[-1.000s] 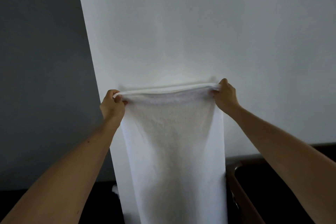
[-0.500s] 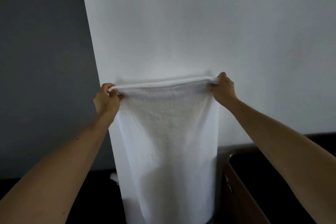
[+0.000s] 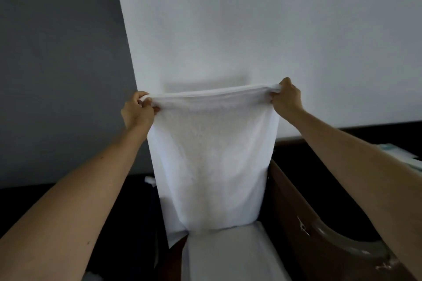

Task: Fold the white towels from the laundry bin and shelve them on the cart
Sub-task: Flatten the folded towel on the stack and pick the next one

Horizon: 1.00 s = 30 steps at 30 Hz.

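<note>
A white towel [image 3: 212, 157] hangs in the air in front of a white wall, stretched flat between my hands. My left hand [image 3: 137, 112] pinches its top left corner and my right hand [image 3: 285, 98] pinches its top right corner. The top edge looks doubled over. The towel's lower end reaches down to a flat white surface [image 3: 228, 255] below it, which looks like more white cloth.
A brown wooden piece with a curved edge [image 3: 319, 242] stands at the lower right, with dark space beyond it. A grey wall [image 3: 57, 64] fills the left. Pale papers [image 3: 402, 155] lie at the far right edge. The floor area at lower left is dark.
The view has tilted down, bringing the white surface and more of the brown piece into sight. Both hands keep their hold on the towel's top corners, and its lower end now shows.
</note>
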Each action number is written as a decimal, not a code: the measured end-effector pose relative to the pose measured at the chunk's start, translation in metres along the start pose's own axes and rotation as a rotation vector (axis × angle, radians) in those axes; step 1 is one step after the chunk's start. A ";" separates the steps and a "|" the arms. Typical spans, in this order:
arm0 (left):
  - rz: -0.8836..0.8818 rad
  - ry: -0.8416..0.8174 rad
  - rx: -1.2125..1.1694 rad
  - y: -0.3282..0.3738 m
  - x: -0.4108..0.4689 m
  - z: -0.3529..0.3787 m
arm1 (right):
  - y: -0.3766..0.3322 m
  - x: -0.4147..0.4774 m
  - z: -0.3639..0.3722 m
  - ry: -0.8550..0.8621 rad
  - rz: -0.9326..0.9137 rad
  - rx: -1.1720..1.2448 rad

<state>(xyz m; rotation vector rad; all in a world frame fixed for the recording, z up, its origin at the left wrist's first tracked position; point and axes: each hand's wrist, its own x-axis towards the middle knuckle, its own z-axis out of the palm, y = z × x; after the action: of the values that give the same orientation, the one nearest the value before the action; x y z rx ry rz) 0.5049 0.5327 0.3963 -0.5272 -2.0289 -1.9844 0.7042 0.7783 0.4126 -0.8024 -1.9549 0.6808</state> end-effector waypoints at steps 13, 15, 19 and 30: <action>-0.148 -0.035 0.121 -0.003 -0.212 -0.099 | 0.029 -0.172 -0.102 -0.240 0.047 -0.167; -0.181 -0.073 0.167 -0.013 -0.245 -0.113 | 0.042 -0.200 -0.109 -0.309 0.079 -0.226; -0.200 -0.108 0.241 -0.029 -0.287 -0.137 | 0.056 -0.251 -0.119 -0.432 0.117 -0.334; -0.236 -0.273 0.369 -0.062 -0.344 -0.142 | 0.092 -0.318 -0.130 -0.565 0.235 -0.441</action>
<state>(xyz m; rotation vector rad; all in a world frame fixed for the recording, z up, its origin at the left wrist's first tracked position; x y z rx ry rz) 0.7793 0.3637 0.1994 -0.5166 -2.6589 -1.6608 0.9687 0.6155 0.2387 -1.2200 -2.6036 0.6704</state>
